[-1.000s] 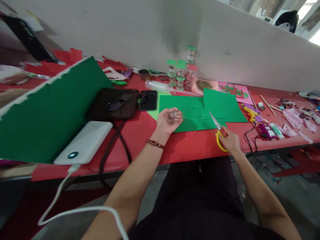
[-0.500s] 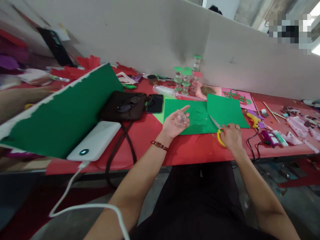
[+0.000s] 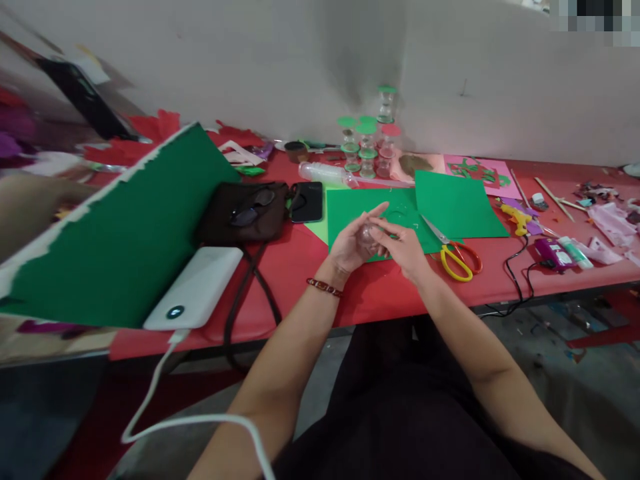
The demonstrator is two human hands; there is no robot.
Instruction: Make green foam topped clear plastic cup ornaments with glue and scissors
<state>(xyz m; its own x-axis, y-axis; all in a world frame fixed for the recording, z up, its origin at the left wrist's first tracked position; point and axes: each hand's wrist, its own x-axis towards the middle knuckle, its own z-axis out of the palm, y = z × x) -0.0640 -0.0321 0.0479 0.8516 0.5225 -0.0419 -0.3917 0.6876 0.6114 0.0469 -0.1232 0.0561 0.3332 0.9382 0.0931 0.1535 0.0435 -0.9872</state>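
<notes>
A small clear plastic piece with a rounded shape [image 3: 367,234] rests in my left hand [image 3: 347,248], whose fingers curl around it while the index finger points outward. From the other side my right hand [image 3: 407,253] reaches over, its thumb and fingers on the same piece. Both hands are above the front edge of a green sheet [image 3: 345,205]. Beside my right hand lies a pair of scissors [image 3: 436,229] with one yellow and one red handle, blades towards the sheet. A second green sheet [image 3: 457,203] overlaps the first on the right.
Clear bottle-like pieces with green and red discs [image 3: 367,143] stand stacked by the wall. A clear plastic tube [image 3: 325,175] lies in front. Left are a phone [image 3: 307,202], a brown bag [image 3: 215,217] and a white power bank [image 3: 200,283]; right, a yellow glue gun [image 3: 517,217].
My right hand has let go of the scissors, which now lie on the table, and has moved left to the clear plastic piece. My left hand still holds that piece.
</notes>
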